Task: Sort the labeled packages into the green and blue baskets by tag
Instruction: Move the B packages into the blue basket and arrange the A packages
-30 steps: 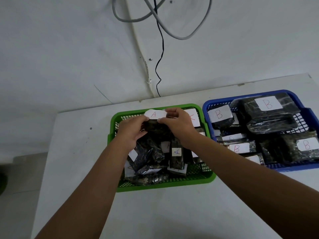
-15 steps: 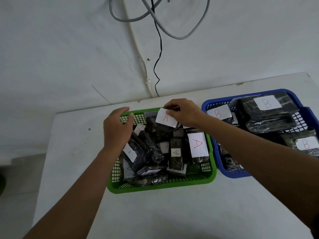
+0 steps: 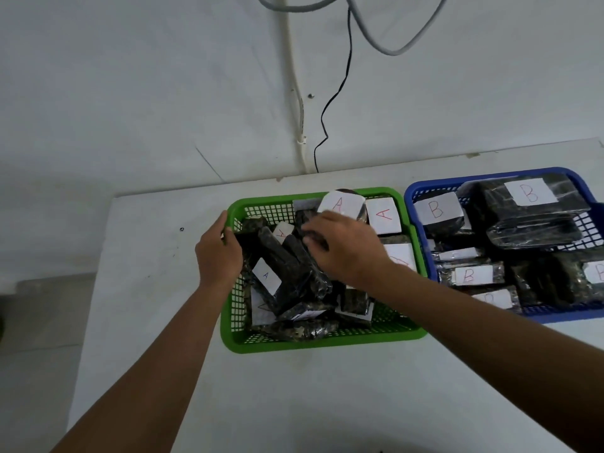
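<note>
Centrally in the head view, the green basket (image 3: 322, 342) sits on the white table (image 3: 327, 403), with the blue basket (image 3: 421, 188) touching its right side. Dark wrapped packages tagged "A" (image 3: 383, 214) fill the green basket; packages tagged "B" (image 3: 530, 192) fill the blue one.

The left hand (image 3: 218, 255) is at the green basket's left rim, thumb outside the wall and fingers curled over the rim, grasping it. The right hand (image 3: 346, 248) lies palm-down over the package pile in the middle of the green basket, fingers (image 3: 310, 227) bent onto a dark package (image 3: 304, 217); whether they grasp it or only rest on it cannot be told.

At the upper centre of the frame, cables (image 3: 336, 93) hang down the wall.
</note>
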### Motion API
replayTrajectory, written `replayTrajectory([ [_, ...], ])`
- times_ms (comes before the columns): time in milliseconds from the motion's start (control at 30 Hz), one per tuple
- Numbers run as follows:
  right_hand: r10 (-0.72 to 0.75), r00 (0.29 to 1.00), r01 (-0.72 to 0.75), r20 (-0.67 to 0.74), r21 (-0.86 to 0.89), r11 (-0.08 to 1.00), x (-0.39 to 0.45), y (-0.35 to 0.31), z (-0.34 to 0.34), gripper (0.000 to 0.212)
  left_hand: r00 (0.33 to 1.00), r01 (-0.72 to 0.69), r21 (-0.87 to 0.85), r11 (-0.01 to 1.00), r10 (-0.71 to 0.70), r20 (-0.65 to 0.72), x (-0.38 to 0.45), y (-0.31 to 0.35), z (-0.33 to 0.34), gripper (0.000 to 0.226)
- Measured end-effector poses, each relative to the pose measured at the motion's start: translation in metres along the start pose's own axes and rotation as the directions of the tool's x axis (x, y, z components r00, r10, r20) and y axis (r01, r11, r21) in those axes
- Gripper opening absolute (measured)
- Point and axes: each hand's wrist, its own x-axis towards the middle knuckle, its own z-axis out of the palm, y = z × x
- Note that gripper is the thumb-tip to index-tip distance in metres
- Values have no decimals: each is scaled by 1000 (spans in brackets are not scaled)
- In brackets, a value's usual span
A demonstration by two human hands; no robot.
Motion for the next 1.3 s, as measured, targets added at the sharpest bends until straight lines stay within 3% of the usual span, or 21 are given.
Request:
replayTrajectory([
  [100,146,987,-148,62,28,989,-10,-7,19,27,999,-32,-10,999,32,-7,2,-8,2,43],
  [200,74,993,-91,-92,-196,976,-7,2,20,45,999,-53,-31,998,53,-11,1,-12,4,44],
  [300,206,977,-213,-57,-346,914,9,19,5,62,999,-38,-47,998,37,-13,1,-15,6,45],
  [433,316,944,-299,90,-164,940,25,40,-9,67,999,-38,-46,998,37,-26,0,-13,9,44],
  [667,299,949,-308,96,108,945,24,64,-22,71,997,-70,-7,997,70,-44,4,-19,11,45],
  [833,155,973,-167,171,60,984,20,62,-12,81,997,-69,6,998,69,-40,3,-16,11,45],
  [1000,67,972,-72,225,14,997,19,65,-6,78,998,-60,-12,998,59,-35,2,-17,9,45],
  [1133,-56,997,61,44,-129,990,9,37,-6,57,997,-71,-26,997,70,-44,4,-19,11,45],
  [1200,-25,1000,26,18,-42,999,6,9,1,37,997,-64,-27,998,63,-44,4,-20,11,45],
  [1300,166,969,-186,185,97,978,9,-22,17,29,998,-62,-26,998,61,-29,4,-19,10,45],
])
